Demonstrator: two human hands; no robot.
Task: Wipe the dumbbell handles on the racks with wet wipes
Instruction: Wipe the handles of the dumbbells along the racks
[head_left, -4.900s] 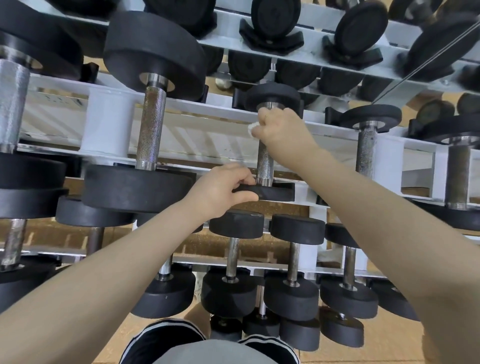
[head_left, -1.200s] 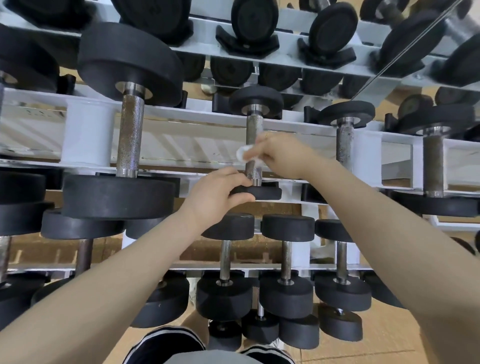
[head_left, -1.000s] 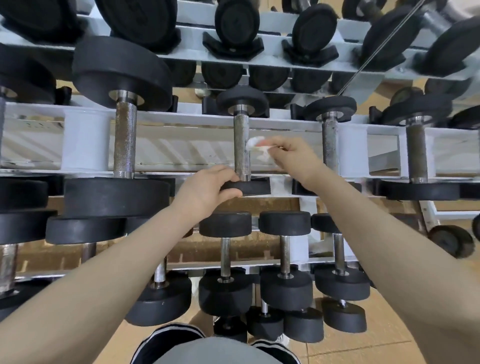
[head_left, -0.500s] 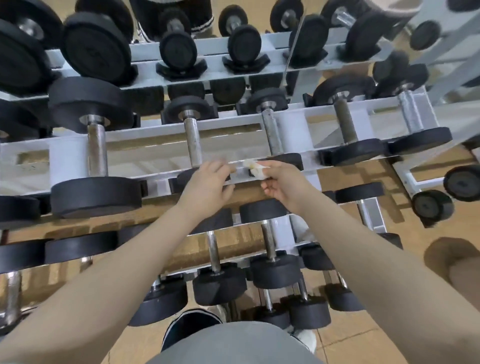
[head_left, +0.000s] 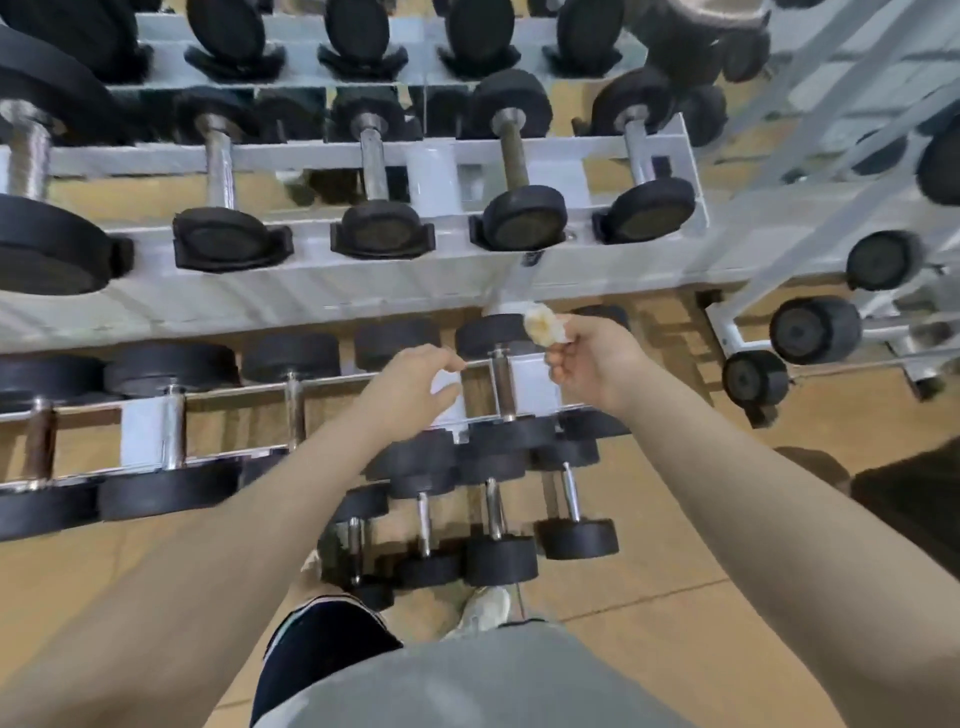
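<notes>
My right hand (head_left: 595, 358) pinches a crumpled, yellow-stained wet wipe (head_left: 543, 323) just right of a small dumbbell with a chrome handle (head_left: 503, 382) on the lower rack tier. My left hand (head_left: 410, 384) hangs over that tier just left of the same handle, fingers loosely extended, holding nothing. Neither hand touches the handle. The white rack (head_left: 311, 291) carries black-ended dumbbells on several tiers; the middle tier's steel handles (head_left: 373, 163) lie above my hands.
Smaller dumbbells (head_left: 498, 525) sit on the lowest tier near my feet (head_left: 483, 608). More dumbbells on a second rack (head_left: 815, 330) stand to the right. The floor is tan tile.
Both hands left the middle-tier dumbbell and dropped to the lower tier. My left hand let go of the dumbbell's end. The view tilted downward and the wipe now shows its stained side.
</notes>
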